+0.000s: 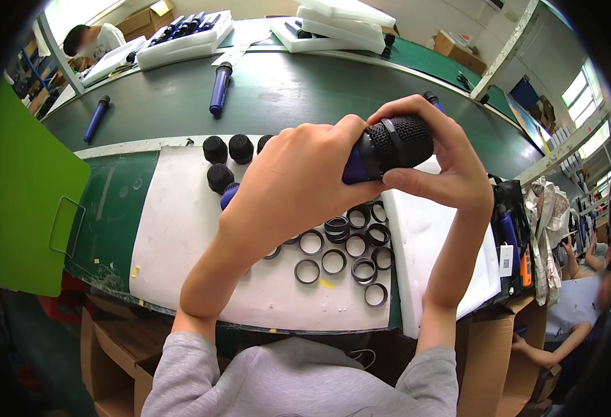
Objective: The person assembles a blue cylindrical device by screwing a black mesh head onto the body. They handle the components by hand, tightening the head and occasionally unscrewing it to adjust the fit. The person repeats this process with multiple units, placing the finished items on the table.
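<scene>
A blue microphone with a black mesh head is held up over the work table between both hands. My left hand is wrapped round its blue body, most of which it hides. Thumb and fingers of my right hand close around the mesh head from the right. Below them, several loose black rings lie scattered on a white sheet. Several black mesh microphone heads stand beyond my left wrist, partly covered by it.
Blue microphones lie on the dark green conveyor belt. White foam trays with microphones stand behind it. A white foam slab rests right of the rings. Cardboard boxes flank me, and a green panel rises at left. Other people sit nearby.
</scene>
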`<state>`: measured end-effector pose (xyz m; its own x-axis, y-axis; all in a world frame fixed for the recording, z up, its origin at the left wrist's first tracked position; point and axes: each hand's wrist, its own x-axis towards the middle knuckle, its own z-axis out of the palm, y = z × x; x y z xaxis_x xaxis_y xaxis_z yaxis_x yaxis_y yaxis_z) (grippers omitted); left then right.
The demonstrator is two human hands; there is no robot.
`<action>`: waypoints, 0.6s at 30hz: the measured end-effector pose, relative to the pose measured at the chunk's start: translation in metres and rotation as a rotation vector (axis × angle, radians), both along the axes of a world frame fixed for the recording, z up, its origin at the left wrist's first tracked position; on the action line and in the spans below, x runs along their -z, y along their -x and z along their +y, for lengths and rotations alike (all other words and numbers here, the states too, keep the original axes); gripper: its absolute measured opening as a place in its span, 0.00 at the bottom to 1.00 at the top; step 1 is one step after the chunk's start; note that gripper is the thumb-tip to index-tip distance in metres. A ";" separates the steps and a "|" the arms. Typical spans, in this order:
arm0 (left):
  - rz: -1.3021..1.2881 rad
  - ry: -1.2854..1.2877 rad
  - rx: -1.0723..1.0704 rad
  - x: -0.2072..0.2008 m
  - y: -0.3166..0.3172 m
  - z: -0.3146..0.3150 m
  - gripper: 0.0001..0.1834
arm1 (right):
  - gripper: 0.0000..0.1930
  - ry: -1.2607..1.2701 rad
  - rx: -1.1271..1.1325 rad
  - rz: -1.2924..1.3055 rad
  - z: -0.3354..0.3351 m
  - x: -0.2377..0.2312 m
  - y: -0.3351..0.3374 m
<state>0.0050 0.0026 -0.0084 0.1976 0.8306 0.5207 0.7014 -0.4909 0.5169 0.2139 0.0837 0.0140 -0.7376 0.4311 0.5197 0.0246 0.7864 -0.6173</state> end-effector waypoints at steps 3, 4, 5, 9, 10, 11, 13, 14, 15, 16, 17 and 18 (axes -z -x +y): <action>0.012 0.053 -0.032 -0.004 -0.002 -0.004 0.25 | 0.29 0.172 0.102 -0.174 -0.001 -0.007 -0.002; 0.022 0.059 -0.040 -0.004 -0.001 -0.004 0.26 | 0.29 0.253 0.154 -0.248 -0.003 -0.010 -0.003; 0.032 0.065 -0.048 -0.003 -0.001 -0.003 0.26 | 0.28 0.239 0.152 -0.248 -0.001 -0.010 -0.003; 0.040 -0.021 -0.059 0.002 0.001 0.000 0.26 | 0.26 0.097 0.073 -0.075 0.001 -0.002 0.003; 0.043 -0.003 -0.050 0.002 0.001 0.000 0.26 | 0.25 0.058 0.049 -0.023 -0.001 -0.002 0.004; 0.046 0.016 -0.042 0.000 0.000 -0.001 0.26 | 0.25 0.018 0.024 0.028 -0.002 -0.001 0.006; 0.038 0.025 -0.025 -0.001 -0.001 -0.001 0.26 | 0.25 -0.010 0.002 0.043 -0.002 -0.002 0.005; 0.026 0.015 -0.017 0.000 -0.001 -0.001 0.26 | 0.25 -0.015 -0.004 0.035 -0.001 -0.001 0.005; 0.015 0.004 -0.008 0.000 -0.002 -0.001 0.26 | 0.25 0.000 0.001 0.000 0.002 0.002 0.000; 0.022 0.040 -0.013 -0.001 -0.002 -0.001 0.26 | 0.25 0.015 0.003 -0.033 0.004 0.002 -0.001; 0.030 0.076 -0.018 -0.001 -0.002 -0.002 0.26 | 0.25 0.138 0.037 -0.116 0.003 -0.001 -0.003; 0.038 0.111 -0.022 -0.002 -0.001 -0.002 0.26 | 0.26 0.262 0.071 -0.199 0.000 -0.008 -0.005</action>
<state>0.0064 0.0006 -0.0064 0.1962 0.8872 0.4176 0.7315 -0.4160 0.5402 0.2187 0.0840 0.0219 -0.7770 0.5847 0.2333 0.2141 0.5939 -0.7755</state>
